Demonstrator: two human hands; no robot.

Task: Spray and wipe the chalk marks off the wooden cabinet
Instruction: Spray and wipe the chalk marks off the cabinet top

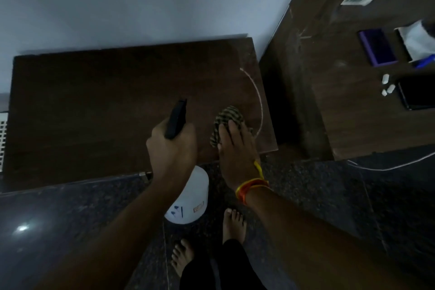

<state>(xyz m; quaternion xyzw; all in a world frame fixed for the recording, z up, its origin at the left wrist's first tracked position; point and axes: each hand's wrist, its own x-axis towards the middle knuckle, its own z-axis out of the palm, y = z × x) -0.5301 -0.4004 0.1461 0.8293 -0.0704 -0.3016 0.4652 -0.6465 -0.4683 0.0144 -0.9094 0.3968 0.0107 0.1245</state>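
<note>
On the far left of my view, dark speckled stone floor shines under one glint of light. My left grip is curled tight round the black trigger head of the spray bottle, whose white, rounded plastic body hangs below my fist, over the floor. Beyond that fist lies the wooden cabinet, flat, dark brown and grained. Just right of it my right grip is spread flat, fingers straight, pressing a crumpled striped cloth onto the cabinet top near its right front corner. A thin pale chalk mark curves just beyond and right of the cloth. Orange threads circle that wrist. Further right stands a desk carrying a purple case, small white pieces and a black phone.
</note>
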